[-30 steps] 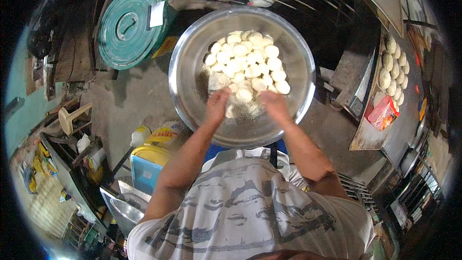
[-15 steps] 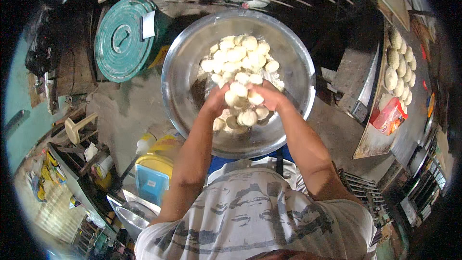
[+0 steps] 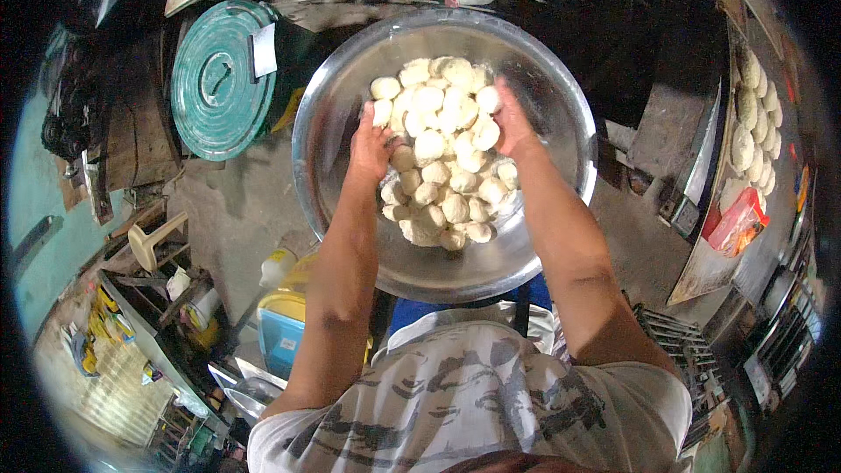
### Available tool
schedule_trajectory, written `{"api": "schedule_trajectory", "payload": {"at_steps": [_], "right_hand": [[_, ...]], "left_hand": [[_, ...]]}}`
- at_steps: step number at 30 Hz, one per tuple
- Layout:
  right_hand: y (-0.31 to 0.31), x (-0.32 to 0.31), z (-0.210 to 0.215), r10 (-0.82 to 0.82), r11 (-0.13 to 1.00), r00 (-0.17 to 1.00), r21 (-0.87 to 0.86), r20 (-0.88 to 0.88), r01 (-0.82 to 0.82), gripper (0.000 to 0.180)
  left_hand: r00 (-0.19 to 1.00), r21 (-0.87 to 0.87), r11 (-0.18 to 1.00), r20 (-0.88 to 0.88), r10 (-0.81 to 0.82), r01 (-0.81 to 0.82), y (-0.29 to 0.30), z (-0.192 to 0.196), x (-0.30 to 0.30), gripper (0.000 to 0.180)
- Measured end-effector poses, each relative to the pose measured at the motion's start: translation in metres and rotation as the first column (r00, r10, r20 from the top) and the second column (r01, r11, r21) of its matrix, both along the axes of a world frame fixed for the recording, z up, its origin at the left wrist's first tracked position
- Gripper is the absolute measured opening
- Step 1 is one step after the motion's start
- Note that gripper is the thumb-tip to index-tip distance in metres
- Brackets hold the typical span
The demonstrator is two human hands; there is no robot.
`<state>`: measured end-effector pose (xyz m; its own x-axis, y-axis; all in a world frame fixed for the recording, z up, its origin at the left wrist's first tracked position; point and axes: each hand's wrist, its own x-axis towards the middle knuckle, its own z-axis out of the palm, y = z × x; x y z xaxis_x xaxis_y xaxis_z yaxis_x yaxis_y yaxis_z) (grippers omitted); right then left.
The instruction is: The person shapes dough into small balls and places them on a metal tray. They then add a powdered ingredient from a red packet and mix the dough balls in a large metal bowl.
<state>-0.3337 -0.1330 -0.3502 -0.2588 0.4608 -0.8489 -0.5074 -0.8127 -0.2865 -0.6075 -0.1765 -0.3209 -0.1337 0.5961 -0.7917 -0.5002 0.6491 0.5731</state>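
Concrete floor (image 3: pixel 236 210) surrounds a steel bowl (image 3: pixel 561 210) at upper centre, heaped with dough balls (image 3: pixel 442 166). Left hand (image 3: pixel 370 147) and right hand (image 3: pixel 511 114), half-open, cup the heap's sides, gathering it inward.

Dough balls (image 3: pixel 442 153) lie in the bowl (image 3: pixel 350 96), lidded drum (image 3: pixel 223 79) left.

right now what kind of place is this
Probably a small bakery or food-prep workshop: a big steel bowl heaped with dough balls, more dough pieces laid out on a tray at right, bare concrete floor.
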Motion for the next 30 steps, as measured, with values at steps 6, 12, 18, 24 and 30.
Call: {"api": "schedule_trajectory", "payload": {"at_steps": [6,12,18,24,30], "right_hand": [[-0.051,-0.063,0.071,0.619,0.648,0.746,0.377,0.245,-0.661,0.056],[-0.018,0.021,0.095,0.172,0.763,0.711,0.365,0.682,-0.534,0.034],[0.039,-0.042,0.017,0.100,0.973,0.992,0.202,0.072,-0.113,0.063],[0.032,-0.039,0.071,0.693,0.171,0.449,0.476,0.565,-0.863,0.067],[-0.043,0.000,0.115,0.556,0.474,0.662,0.463,0.502,-0.749,0.052]], "left_hand": [[0.963,-0.041,0.966,0.104,-0.249,0.254,0.000,0.037,0.007,0.056],[0.972,0.033,0.992,-0.205,-0.115,0.124,-0.020,0.055,-0.040,0.062],[0.978,0.240,0.959,0.105,-0.178,0.149,0.043,-0.006,0.009,0.058],[0.818,0.011,0.818,0.026,-0.575,0.575,0.025,0.047,-0.012,0.069],[0.844,-0.026,0.854,-0.139,-0.518,0.520,-0.028,0.085,-0.021,0.058]]}}
